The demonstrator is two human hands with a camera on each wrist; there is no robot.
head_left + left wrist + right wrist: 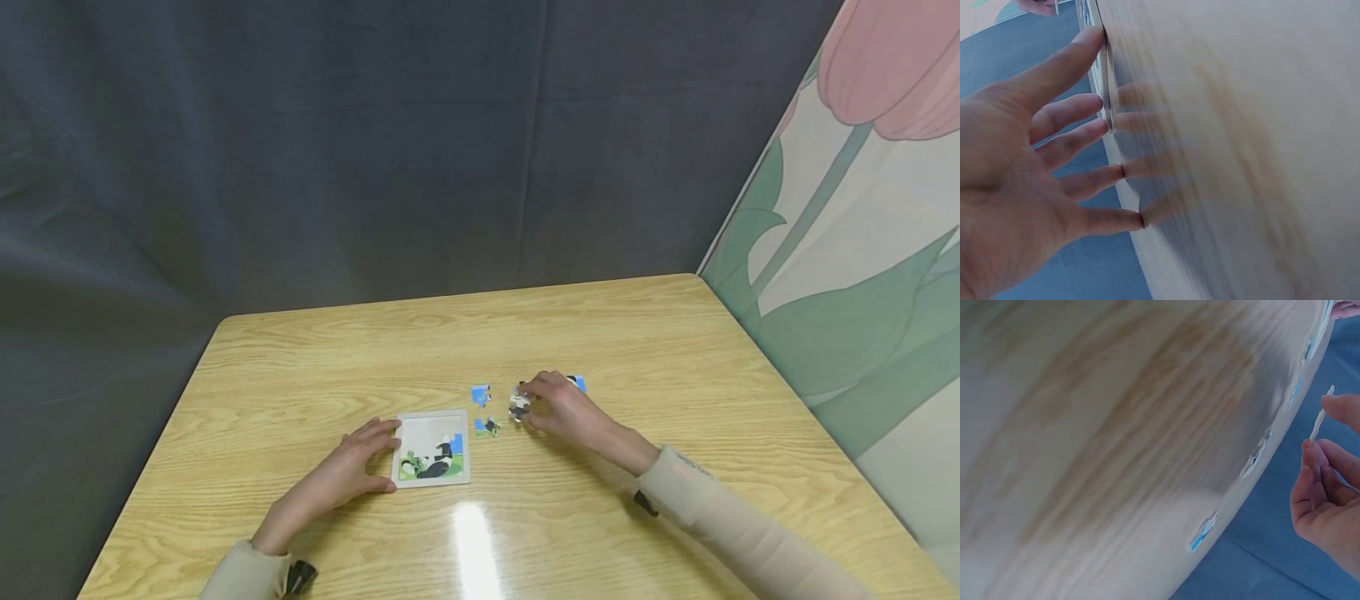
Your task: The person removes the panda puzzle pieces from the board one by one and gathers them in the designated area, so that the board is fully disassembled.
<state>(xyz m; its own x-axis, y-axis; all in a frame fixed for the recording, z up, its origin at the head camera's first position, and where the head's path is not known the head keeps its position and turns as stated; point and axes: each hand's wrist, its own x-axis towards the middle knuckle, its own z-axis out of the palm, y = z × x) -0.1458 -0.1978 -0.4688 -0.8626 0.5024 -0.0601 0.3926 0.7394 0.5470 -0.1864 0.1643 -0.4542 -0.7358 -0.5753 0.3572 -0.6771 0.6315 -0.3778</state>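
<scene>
A square puzzle tray (396, 475) with a pale rim lies on the table, its lower part filled with joined pieces in green, black, white and blue. My left hand (339, 477) is spread at the tray's left side, thumb and fingertips touching its edge; the left wrist view shows the fingers nearly straight. To the right of the tray, my right hand (572, 414) pinches a black-and-white puzzle piece (518, 406) above the table. Edge-on in the right wrist view, this puzzle piece (1321, 417) sits between thumb and fingertips, off the surface.
Between tray and right hand lie a blue piece (480, 395) and a blue-green piece (486, 428). Another blue piece (580, 382) shows beyond the right hand, partly hidden. The wooden table (360, 358) meets a dark curtain behind and a flowered wall (847, 333) at right.
</scene>
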